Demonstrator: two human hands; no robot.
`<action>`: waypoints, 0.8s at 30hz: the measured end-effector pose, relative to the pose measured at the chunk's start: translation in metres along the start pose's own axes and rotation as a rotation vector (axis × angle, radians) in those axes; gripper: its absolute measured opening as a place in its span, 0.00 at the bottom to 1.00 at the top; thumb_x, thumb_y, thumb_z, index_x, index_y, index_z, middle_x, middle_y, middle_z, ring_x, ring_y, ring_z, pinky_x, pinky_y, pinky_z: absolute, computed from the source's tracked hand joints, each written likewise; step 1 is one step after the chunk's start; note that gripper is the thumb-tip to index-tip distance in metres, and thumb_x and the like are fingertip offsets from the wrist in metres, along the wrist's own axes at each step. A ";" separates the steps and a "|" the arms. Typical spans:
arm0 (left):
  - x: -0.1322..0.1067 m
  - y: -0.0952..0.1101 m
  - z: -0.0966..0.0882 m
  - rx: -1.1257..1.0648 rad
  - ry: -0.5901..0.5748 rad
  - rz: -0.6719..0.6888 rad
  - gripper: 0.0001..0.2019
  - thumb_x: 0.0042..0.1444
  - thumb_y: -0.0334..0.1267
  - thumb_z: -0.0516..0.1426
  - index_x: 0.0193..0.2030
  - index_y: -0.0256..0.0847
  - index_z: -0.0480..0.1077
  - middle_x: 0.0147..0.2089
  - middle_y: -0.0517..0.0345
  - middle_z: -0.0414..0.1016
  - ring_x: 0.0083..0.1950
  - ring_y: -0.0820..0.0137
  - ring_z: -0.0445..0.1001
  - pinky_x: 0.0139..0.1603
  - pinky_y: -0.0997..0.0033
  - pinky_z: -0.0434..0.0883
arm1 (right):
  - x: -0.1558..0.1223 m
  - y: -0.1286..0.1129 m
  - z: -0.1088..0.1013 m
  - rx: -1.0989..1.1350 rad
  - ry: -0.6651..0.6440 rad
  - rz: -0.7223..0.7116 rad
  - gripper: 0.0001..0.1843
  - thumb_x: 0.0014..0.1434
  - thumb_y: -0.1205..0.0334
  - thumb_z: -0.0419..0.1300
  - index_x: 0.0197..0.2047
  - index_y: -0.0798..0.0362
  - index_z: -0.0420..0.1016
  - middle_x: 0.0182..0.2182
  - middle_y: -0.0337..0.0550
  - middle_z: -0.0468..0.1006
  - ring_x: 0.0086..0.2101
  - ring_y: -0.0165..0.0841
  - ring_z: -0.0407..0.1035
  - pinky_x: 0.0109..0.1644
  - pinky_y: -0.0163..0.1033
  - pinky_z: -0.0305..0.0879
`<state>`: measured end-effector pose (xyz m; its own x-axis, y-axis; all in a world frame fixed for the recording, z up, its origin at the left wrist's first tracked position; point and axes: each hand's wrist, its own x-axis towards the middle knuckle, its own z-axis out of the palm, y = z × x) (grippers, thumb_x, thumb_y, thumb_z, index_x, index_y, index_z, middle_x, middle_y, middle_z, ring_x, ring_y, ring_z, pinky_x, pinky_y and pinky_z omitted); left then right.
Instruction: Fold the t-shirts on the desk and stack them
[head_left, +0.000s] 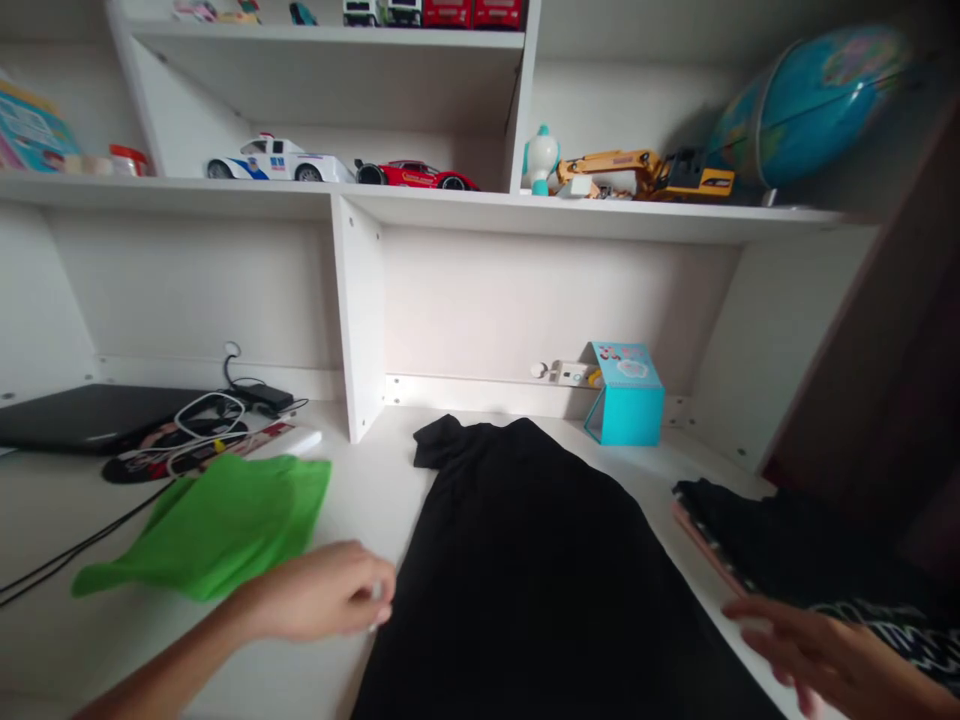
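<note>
At nine o'clock, a crumpled bright green cloth lies on the white tabletop. Just right of it, our left hand meets the edge of the long black fabric garment spread at six o'clock, fingers curled together (too blurred for us to tell a pinch). At four o'clock, our right hand has its fingers spread beside a folded dark clothing stack.

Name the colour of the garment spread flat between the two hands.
The garment is plain black, with no visible pattern; the head view shows it best.
</note>
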<state>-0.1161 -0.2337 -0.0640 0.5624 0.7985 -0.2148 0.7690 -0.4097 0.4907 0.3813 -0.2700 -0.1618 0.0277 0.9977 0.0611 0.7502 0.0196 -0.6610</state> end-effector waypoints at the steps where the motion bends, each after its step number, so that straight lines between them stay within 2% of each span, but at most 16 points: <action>1: 0.021 0.003 -0.003 0.040 0.069 0.075 0.09 0.53 0.37 0.50 0.31 0.41 0.71 0.22 0.62 0.71 0.25 0.72 0.68 0.25 0.78 0.59 | 0.012 -0.003 0.000 -0.015 -0.031 -0.005 0.21 0.50 0.41 0.53 0.40 0.43 0.76 0.16 0.40 0.73 0.23 0.38 0.70 0.34 0.41 0.67; 4: 0.100 0.010 -0.004 0.119 0.266 0.257 0.14 0.57 0.38 0.46 0.38 0.39 0.71 0.33 0.57 0.74 0.33 0.70 0.71 0.35 0.75 0.64 | 0.060 -0.023 0.006 -0.120 0.048 -0.099 0.20 0.53 0.46 0.49 0.39 0.47 0.75 0.31 0.43 0.78 0.35 0.40 0.72 0.41 0.40 0.65; 6: 0.155 0.008 0.003 0.155 0.405 0.298 0.16 0.58 0.37 0.45 0.46 0.37 0.69 0.48 0.51 0.71 0.48 0.66 0.69 0.49 0.71 0.62 | 0.095 -0.033 0.015 -0.211 0.096 -0.112 0.18 0.53 0.52 0.48 0.39 0.50 0.74 0.39 0.44 0.77 0.39 0.39 0.71 0.45 0.40 0.63; 8: 0.200 -0.002 0.011 0.193 0.459 0.242 0.19 0.59 0.37 0.44 0.55 0.35 0.63 0.59 0.47 0.61 0.59 0.64 0.59 0.57 0.67 0.56 | 0.126 -0.036 0.026 -0.285 0.141 -0.059 0.19 0.53 0.56 0.47 0.41 0.53 0.73 0.39 0.47 0.76 0.39 0.40 0.71 0.46 0.41 0.62; 10: 0.230 -0.018 0.019 0.229 0.427 0.097 0.23 0.60 0.42 0.44 0.60 0.35 0.57 0.64 0.46 0.52 0.64 0.59 0.50 0.60 0.60 0.51 | 0.148 -0.034 0.035 -0.321 0.168 -0.001 0.19 0.53 0.58 0.47 0.43 0.56 0.72 0.37 0.49 0.77 0.39 0.41 0.71 0.45 0.42 0.62; 12: 0.244 -0.039 0.022 0.257 0.369 -0.064 0.27 0.59 0.50 0.42 0.62 0.39 0.53 0.66 0.46 0.48 0.65 0.52 0.44 0.60 0.51 0.48 | 0.162 -0.032 0.043 -0.355 0.178 0.035 0.19 0.54 0.56 0.49 0.44 0.56 0.71 0.35 0.49 0.77 0.37 0.40 0.71 0.43 0.42 0.63; 14: 0.248 -0.059 0.024 0.277 0.354 -0.174 0.31 0.57 0.57 0.41 0.63 0.43 0.52 0.66 0.46 0.46 0.65 0.48 0.42 0.59 0.46 0.46 | 0.172 -0.031 0.050 -0.381 0.175 0.053 0.18 0.56 0.54 0.51 0.45 0.56 0.70 0.33 0.47 0.77 0.36 0.38 0.71 0.43 0.41 0.63; 18: 0.246 -0.082 0.024 0.308 0.437 -0.210 0.37 0.52 0.65 0.37 0.65 0.48 0.46 0.67 0.48 0.44 0.65 0.44 0.37 0.59 0.44 0.42 | 0.191 -0.044 0.061 -0.423 0.158 0.070 0.18 0.57 0.53 0.54 0.46 0.57 0.68 0.37 0.44 0.74 0.37 0.33 0.69 0.44 0.43 0.63; 21: 0.246 -0.083 0.024 0.330 0.435 -0.209 0.38 0.51 0.67 0.35 0.64 0.50 0.47 0.67 0.49 0.43 0.65 0.44 0.37 0.58 0.43 0.41 | 0.204 -0.070 0.068 -0.436 0.159 0.063 0.13 0.57 0.57 0.55 0.42 0.57 0.68 0.38 0.44 0.72 0.37 0.33 0.68 0.42 0.42 0.63; 24: 0.250 -0.083 0.025 0.332 0.424 -0.212 0.37 0.52 0.66 0.35 0.64 0.49 0.49 0.67 0.49 0.43 0.65 0.44 0.38 0.58 0.43 0.42 | 0.197 -0.114 0.083 -0.439 0.216 -0.015 0.14 0.58 0.67 0.48 0.47 0.56 0.66 0.41 0.50 0.70 0.40 0.36 0.66 0.42 0.42 0.61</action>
<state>-0.0317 -0.0112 -0.1792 0.2675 0.9571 0.1113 0.9442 -0.2834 0.1680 0.2467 -0.0707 -0.1366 0.1162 0.9605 0.2529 0.9580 -0.0411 -0.2838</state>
